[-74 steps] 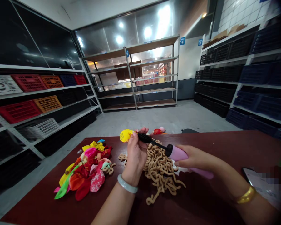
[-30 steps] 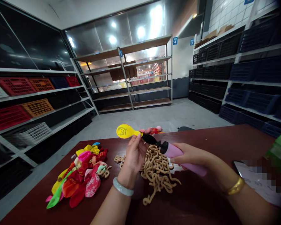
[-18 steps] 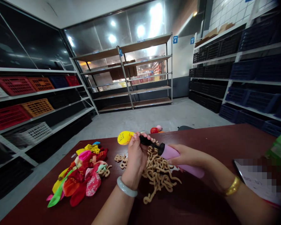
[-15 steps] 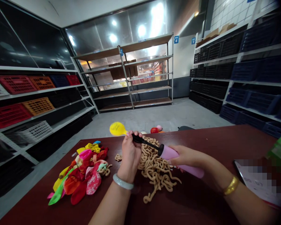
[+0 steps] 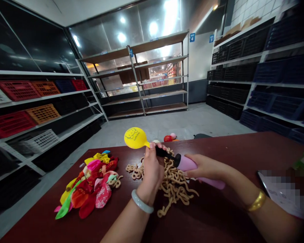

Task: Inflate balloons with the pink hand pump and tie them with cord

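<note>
The hands were apart, with a hand pump (image 5: 187, 163) spanning the gap between them. The left hand (image 5: 153, 162) was curled closed around the pump's black end, its thumb at the neck of a yellow balloon (image 5: 135, 137). The right hand (image 5: 202, 165), at 3 o'clock from the left, was wrapped around the pink barrel.

On the shelving, taking directions from the left hand, a red crate (image 5: 11, 123) and an orange crate (image 5: 43, 114) sat between 9 and 10 o'clock, with a white crate (image 5: 43, 141) lower down. Black crates (image 5: 229, 93) stood between 1 and 2 o'clock, blue crates (image 5: 285, 106) nearer 2. What any of them held was too dark or too small to tell.

The pump's long axis ran from 10 to 4 o'clock, black end toward 10, above the table (image 5: 243, 152). The balloon was swollen and round, at 11 o'clock from the left hand, its rounded end pointing toward 10. Tan curly strands (image 5: 177, 190) lay piled between 4 and 5 o'clock; a heap of limp, coloured balloons (image 5: 91, 185) lay between 8 and 9.
</note>
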`<state>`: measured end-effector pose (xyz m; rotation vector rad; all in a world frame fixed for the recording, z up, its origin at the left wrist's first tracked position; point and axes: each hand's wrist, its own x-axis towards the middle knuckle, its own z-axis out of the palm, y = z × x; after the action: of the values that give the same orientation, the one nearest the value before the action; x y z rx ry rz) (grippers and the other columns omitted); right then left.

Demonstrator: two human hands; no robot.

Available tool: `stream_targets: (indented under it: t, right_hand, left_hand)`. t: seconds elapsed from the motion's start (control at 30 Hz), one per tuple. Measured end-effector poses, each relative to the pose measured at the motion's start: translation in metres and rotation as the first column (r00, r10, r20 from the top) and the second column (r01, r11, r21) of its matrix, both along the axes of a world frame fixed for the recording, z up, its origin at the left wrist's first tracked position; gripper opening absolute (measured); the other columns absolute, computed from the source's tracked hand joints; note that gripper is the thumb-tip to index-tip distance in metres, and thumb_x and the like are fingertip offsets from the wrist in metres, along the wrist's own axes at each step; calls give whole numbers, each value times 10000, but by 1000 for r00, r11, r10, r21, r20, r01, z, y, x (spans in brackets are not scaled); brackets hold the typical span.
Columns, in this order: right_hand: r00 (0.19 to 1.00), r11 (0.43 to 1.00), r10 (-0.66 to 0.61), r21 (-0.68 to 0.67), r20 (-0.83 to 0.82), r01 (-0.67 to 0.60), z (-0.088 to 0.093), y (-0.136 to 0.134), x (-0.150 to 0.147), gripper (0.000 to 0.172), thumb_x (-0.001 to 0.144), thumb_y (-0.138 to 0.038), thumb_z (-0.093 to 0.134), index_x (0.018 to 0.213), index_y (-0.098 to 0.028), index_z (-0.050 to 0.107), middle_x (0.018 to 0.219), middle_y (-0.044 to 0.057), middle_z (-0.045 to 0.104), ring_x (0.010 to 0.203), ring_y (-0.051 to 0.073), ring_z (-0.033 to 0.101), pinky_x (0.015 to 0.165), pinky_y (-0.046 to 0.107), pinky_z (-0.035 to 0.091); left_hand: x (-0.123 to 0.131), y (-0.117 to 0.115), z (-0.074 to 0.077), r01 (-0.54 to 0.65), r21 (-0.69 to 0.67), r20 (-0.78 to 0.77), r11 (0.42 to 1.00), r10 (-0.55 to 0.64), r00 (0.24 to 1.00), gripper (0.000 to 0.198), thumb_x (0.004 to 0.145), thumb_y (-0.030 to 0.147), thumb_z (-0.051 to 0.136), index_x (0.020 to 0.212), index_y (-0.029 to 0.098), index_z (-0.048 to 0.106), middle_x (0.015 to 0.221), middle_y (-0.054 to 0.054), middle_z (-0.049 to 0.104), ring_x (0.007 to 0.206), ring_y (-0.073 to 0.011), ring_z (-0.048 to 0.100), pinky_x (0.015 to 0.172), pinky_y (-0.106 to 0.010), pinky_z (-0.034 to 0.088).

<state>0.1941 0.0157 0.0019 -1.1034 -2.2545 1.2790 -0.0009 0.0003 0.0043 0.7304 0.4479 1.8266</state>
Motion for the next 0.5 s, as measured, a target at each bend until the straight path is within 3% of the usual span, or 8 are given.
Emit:
stream_targets:
  t: [0.1,0.17,0.27,0.37,0.5]
  right_hand:
    - [998,995,-17,96,61,11,2,-3,-4,434,749,-486,680,1089,-225,618,982,28,710,814,206,653,639,264,450]
    - [979,961,-112,270,168,63,2,-6,-9,391,739,-495,675,1022,-231,619,916,25,708,770,211,646,610,272,414]
    - [909,797,-331,590,254,126,-2,-15,-23,315,739,-450,659,933,-212,590,882,50,691,772,234,640,602,288,371]
    - [851,643,-476,748,223,163,-8,-21,-37,321,771,-400,627,1005,-193,553,934,81,678,796,244,644,598,294,359]
    - [815,596,-526,788,242,151,-14,-16,-40,411,780,-470,628,1072,-201,520,946,89,675,793,251,649,595,300,366]
  left_hand:
    - [18,-7,-4,4,-24,6,1000,-4,1000,172,878,303,610,832,184,494,768,0,522,703,-119,540,698,-267,469]
    - [22,-8,-3,-52,-30,26,998,53,998,164,880,284,601,828,187,479,750,4,521,687,-118,535,681,-263,466]
    - [18,-9,1,-152,-36,38,988,154,987,152,880,258,588,818,188,468,729,7,525,665,-117,534,668,-264,465]
    - [6,-7,8,-192,-2,26,981,192,981,140,867,232,591,807,184,473,728,7,528,673,-120,546,678,-272,464]
    - [-29,3,19,-279,57,54,959,276,960,146,834,211,617,800,187,477,709,18,520,651,-126,546,669,-290,466]
